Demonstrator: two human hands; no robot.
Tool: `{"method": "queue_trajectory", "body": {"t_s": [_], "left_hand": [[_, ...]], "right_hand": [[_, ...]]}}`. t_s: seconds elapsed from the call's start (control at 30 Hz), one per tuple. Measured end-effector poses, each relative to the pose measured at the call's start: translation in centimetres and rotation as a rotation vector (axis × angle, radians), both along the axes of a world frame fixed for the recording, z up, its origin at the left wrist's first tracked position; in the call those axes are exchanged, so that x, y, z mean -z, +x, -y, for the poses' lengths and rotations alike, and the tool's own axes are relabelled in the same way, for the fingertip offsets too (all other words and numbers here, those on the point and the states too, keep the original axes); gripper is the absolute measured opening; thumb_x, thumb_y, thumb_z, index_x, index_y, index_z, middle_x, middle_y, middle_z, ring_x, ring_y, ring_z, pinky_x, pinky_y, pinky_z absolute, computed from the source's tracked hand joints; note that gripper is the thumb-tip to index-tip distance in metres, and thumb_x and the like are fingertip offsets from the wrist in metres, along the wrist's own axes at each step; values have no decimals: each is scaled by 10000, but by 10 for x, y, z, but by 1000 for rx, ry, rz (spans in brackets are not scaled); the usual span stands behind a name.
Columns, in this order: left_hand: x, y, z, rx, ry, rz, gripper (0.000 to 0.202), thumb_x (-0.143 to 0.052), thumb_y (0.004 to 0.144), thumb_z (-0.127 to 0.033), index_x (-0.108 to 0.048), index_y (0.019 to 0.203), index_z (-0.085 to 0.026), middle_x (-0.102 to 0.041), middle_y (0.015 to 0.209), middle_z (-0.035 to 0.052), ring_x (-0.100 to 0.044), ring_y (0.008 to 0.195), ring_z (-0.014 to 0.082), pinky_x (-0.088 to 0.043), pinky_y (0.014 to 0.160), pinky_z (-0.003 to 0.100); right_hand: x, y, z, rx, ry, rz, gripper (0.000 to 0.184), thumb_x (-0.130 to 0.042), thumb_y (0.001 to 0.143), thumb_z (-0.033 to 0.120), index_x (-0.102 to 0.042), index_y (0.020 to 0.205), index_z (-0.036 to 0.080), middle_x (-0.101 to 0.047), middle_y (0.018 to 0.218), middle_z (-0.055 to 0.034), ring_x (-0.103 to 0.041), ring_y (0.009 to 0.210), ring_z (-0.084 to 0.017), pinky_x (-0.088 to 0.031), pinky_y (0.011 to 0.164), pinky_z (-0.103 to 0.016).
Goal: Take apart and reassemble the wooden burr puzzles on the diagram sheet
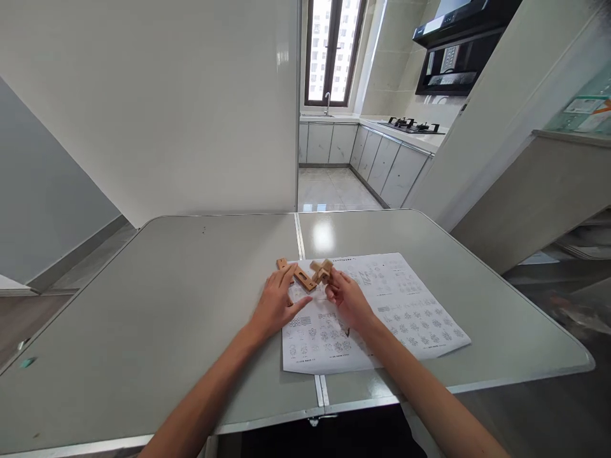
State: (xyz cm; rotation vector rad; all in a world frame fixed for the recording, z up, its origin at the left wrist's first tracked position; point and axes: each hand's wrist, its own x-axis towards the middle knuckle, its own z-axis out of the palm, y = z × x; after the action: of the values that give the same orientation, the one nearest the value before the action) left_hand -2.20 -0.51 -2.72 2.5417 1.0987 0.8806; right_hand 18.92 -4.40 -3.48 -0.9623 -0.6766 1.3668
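Note:
A small cross-shaped wooden burr puzzle [321, 270] of interlocked light sticks is pinched in the fingers of my right hand [351, 300], just above the paper. My left hand [275, 300] lies palm down with its thumb spread away from the fingers. Its fingertips are beside a brown notched wooden piece [304, 278] with a slot in it. The end of another brown wooden piece [282, 262] shows beyond those fingertips, and more wood is partly hidden under the hand. Beneath both hands spreads a white instruction sheet [405, 299] printed with rows of small diagrams.
The grey-green folding table [167, 331] has a metal seam down its middle. A small green scrap [27, 362] lies at its left edge. Behind it are a white wall [191, 108] and a kitchen with a gas stove [413, 126]. A ledge holding plastic packs [585, 113] is at right.

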Motion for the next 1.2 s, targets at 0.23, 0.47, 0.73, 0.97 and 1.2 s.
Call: {"method": "queue_trajectory", "body": {"t_s": [0.23,0.47,0.73,0.97,1.2], "left_hand": [[8,0,-6,-232,9,-27,603,-654,957,-465,-478,1495,-256,-521,1551,143,-439,1446,363,-366,1177,565],[21,-3,-12,-292,-40,-37,598,-642,948,-509,-513,1469,-246,-523,1542,160,-436,1438,382,-342,1180,612],[19,-6,-12,-236,-96,-59,573,-613,961,-521,-511,1437,-220,-567,1492,149,-489,1403,357,-382,1162,568],[15,-5,-11,-198,-83,-51,527,-654,943,-462,-527,1400,-232,-633,1379,123,-565,1285,334,-443,1094,530],[16,-6,-11,-117,-41,-31,538,-662,944,-426,-500,1423,-243,-651,1314,114,-596,1215,316,-474,1051,494]], "right_hand": [[18,36,-17,199,5,-267,215,-819,843,373,-674,953,259,-683,927,-6,-533,592,-86,-518,452,-188],[25,48,-20,327,74,-379,204,-817,856,350,-670,980,281,-708,1020,2,-451,544,-71,-495,428,-179],[25,50,-18,377,64,-322,216,-772,843,359,-580,841,261,-697,928,-12,-442,509,-83,-469,418,-230],[7,27,-9,242,67,61,269,-761,828,449,-584,820,247,-641,839,-3,-480,538,-108,-428,452,-276],[5,-11,6,121,400,1046,252,-612,965,355,-683,1189,264,-629,1256,-113,-614,1139,-291,-526,985,-470]]}}
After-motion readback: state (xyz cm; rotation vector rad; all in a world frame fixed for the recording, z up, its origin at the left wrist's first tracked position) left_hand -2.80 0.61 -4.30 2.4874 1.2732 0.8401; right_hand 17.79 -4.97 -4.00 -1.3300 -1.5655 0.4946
